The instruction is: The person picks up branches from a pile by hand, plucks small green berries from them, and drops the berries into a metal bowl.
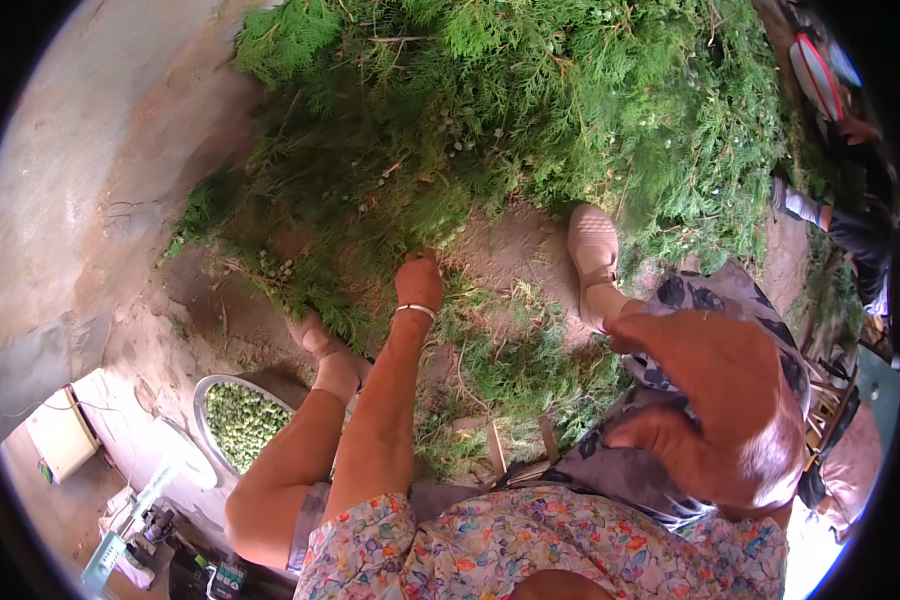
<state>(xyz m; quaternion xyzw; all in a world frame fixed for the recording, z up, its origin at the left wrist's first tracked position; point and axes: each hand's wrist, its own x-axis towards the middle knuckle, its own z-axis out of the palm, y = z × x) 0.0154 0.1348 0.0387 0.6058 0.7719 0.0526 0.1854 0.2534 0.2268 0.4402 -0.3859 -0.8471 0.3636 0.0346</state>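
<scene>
While the left fingers (420, 260) clutch a feathery, yellow-green sprig (440, 228) — blurred — the right fingers (662, 332) gape open-handed.

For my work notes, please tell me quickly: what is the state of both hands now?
Left hand: closed, at the green branches; whether it grips one cannot be told.
Right hand: open, nothing visibly held.

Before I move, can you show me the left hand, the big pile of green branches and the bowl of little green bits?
Left hand (419, 283): head view, on its back.
Pile of green branches (610, 115): head view, on its leafy middle.
Bowl (200, 409): head view, on its left rim.
</scene>
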